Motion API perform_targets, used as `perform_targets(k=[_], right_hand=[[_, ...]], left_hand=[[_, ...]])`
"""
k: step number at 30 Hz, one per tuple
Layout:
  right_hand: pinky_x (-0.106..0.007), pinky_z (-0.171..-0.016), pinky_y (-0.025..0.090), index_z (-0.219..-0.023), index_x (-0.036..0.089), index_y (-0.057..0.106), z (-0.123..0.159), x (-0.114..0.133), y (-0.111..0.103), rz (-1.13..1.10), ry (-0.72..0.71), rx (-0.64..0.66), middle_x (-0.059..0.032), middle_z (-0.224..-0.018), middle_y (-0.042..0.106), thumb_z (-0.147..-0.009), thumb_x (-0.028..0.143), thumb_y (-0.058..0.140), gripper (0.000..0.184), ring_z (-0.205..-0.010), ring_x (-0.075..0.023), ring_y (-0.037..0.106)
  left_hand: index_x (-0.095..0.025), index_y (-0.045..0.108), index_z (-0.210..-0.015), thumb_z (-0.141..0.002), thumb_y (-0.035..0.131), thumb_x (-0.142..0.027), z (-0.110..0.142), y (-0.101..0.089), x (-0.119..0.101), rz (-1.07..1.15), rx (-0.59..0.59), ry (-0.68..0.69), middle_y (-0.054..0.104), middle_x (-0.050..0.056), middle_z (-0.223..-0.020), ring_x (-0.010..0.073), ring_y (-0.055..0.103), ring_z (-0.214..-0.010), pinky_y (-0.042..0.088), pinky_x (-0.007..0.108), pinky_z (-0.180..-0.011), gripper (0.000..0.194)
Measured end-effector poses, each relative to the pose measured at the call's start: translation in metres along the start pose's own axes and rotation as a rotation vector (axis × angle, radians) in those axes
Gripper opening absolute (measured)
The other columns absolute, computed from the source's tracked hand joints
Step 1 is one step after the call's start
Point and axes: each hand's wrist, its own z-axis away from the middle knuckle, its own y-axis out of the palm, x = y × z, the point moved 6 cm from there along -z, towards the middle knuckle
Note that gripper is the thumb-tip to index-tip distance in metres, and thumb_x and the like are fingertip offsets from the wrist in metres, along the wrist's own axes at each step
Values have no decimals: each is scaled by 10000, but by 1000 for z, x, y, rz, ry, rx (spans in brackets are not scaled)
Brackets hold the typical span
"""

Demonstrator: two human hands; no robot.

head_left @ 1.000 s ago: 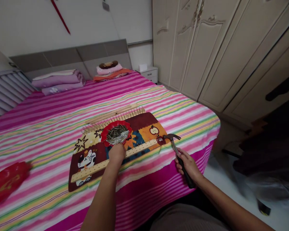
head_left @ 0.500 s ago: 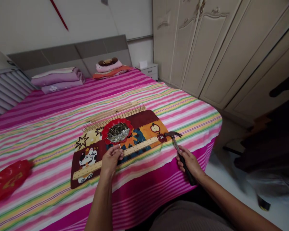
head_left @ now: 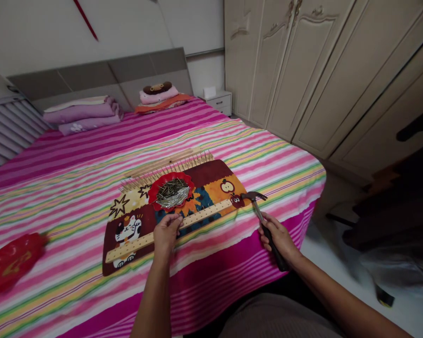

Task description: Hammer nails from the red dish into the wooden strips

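My left hand [head_left: 168,231] is closed in a pinch over the perforated wooden strip [head_left: 207,213]. A nail was visible at these fingertips a moment ago; now the fingers mostly hide it. Several thin nails stand up from the strip's right half, while its left part shows bare holes. Just beyond the hand, a red scalloped dish [head_left: 154,192] holds a heap of loose nails [head_left: 172,192]. My right hand [head_left: 277,237] grips the dark handle of a claw hammer [head_left: 259,211], whose head rests or hovers by the right edge of the patterned mat [head_left: 211,167]; contact cannot be made out.
Behind the mat lie wooden strips [head_left: 162,173] bristling with upright nails. A red plastic item [head_left: 12,265] is at the left on the striped bedspread [head_left: 74,225]. Folded bedding [head_left: 86,115] sits near the headboard. A wardrobe [head_left: 285,70] stands at the right.
My left hand has shifted slightly right along the strip, and the nail at its fingertips is no longer plainly visible. The right hand and hammer have stayed almost still.
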Motion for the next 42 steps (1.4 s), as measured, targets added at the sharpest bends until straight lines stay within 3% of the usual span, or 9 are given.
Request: perform_targets(k=[23, 28, 32, 37, 42], right_hand=[[-140, -273, 295, -1110, 224, 511, 1, 1, 0, 14, -20, -8, 90, -533, 522, -724, 352, 639, 427, -333, -63, 408], [-139, -273, 294, -1117, 215, 516, 2, 2, 2, 33, -40, -22, 90, -537, 519, -727, 346, 633, 428, -335, -60, 404], [-142, -264, 300, -1172, 206, 513, 9, 8, 6, 65, -85, -46, 92, -549, 513, -726, 352, 631, 483, -332, -58, 401], [-163, -256, 327, -1258, 225, 530, 30, 36, 30, 183, -188, 6, 72, -572, 547, -745, 379, 637, 545, -338, -71, 429], [-191, -351, 385, -1263, 234, 589, 48, 70, 88, 524, -411, 319, 69, -491, 510, -839, 305, 557, 431, -359, -91, 451]], left_hand=[[-169, 629, -714, -515, 690, -438, -2, 2, 6, -85, -14, -8, 651, 13, -654, 149, 610, -582, 316, 190, -412, 340], [-188, 634, -711, -602, 646, -366, -1, 3, 6, -146, -12, 46, 664, -7, -673, 135, 607, -600, 438, 227, -549, 210], [-199, 641, -738, -681, 587, -357, 3, 4, 1, -348, -29, 157, 652, -16, -654, 141, 597, -633, 460, 254, -663, 177], [-209, 644, -720, -710, 545, -291, 11, 6, -9, -546, -81, 285, 665, 27, -785, 169, 601, -754, 454, 279, -762, 128], [-215, 646, -721, -735, 528, -274, 13, 8, -12, -605, -80, 316, 668, 35, -823, 181, 604, -816, 446, 286, -806, 133]])
